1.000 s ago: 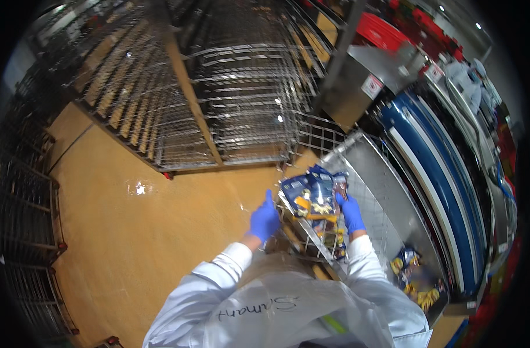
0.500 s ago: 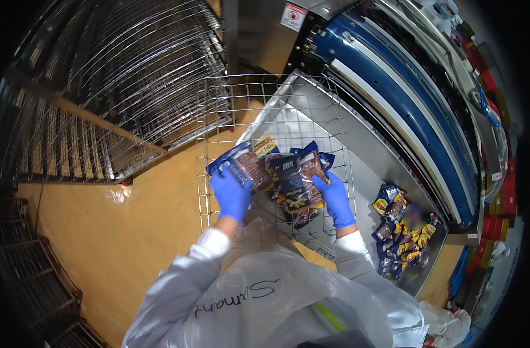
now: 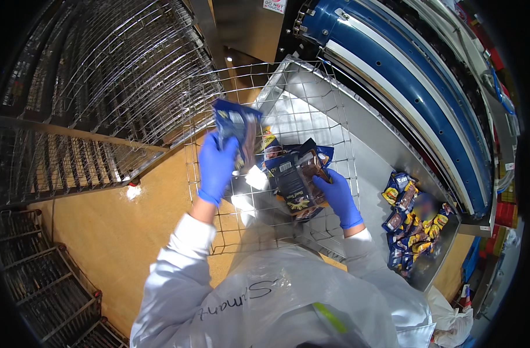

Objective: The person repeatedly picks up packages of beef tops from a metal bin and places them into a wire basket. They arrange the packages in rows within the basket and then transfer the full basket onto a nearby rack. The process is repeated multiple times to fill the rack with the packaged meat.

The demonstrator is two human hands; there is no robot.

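My left hand, in a blue glove, grips a dark blue meat packet and holds it raised and tilted over the left side of a wire rack. My right hand, also gloved, has its fingers closed on the edge of another meat packet, dark blue with a window onto brown meat. That one lies over several similar packets in the middle of the rack. A blue and yellow packet shows just behind them; the lower packets are mostly hidden.
Under the rack runs a steel tray, with a heap of blue and yellow packets at its right end. A large blue-panelled machine stands behind. Stacked wire racks stand at far left, a dark trolley at near left.
My left hand has lifted its packet up and away from the pile, turning it more upright. The right hand keeps hold of its packet. The view has shifted slightly.
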